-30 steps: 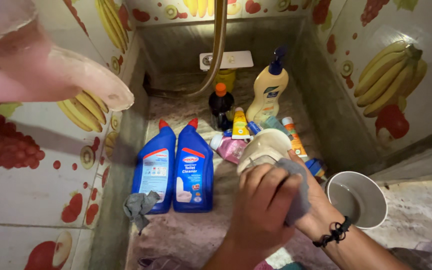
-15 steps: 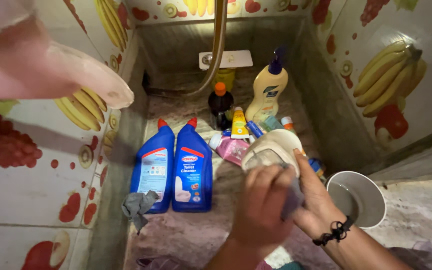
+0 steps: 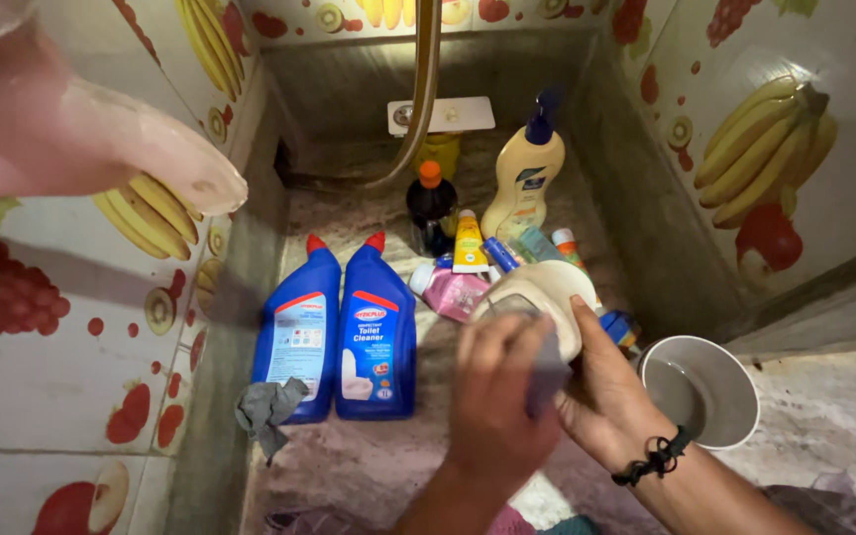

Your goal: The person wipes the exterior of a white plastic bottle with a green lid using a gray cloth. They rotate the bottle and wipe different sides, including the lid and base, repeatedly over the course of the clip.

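Fruit-patterned tiles (image 3: 71, 396) wall a narrow stone-floored recess (image 3: 369, 456) crowded with bottles, and the cream container (image 3: 547, 292) held over that floor serves as the landmark. It is a pale, rounded plastic vessel, tilted with its mouth toward the camera. The right hand (image 3: 611, 396), wearing a black beaded wristband (image 3: 654, 458), supports the cream container from below and from the right, thumb pressed up along its side, so this grip is closed on it. The left hand (image 3: 497, 396) comes in from below and covers the container's lower left edge, fingers curled tight around a grey cloth (image 3: 547, 372) that is pressed against the container; that grip is closed on the cloth. Just right of the container stands a grey cup (image 3: 700, 391) with a little liquid in it. Left of the container two blue cleaner bottles (image 3: 344, 332) with red caps stand side by side, and a crumpled grey rag (image 3: 267, 408) lies against the foot of the farther one. Beyond the container lie a pink pouch (image 3: 453, 292), a yellow tube (image 3: 469, 246) and several small tubes, with a dark bottle with an orange cap (image 3: 432, 210) and a cream pump bottle (image 3: 524, 178) farther back. High to the left of the container, a pink plastic object (image 3: 81, 129) fills the near corner, blurred.
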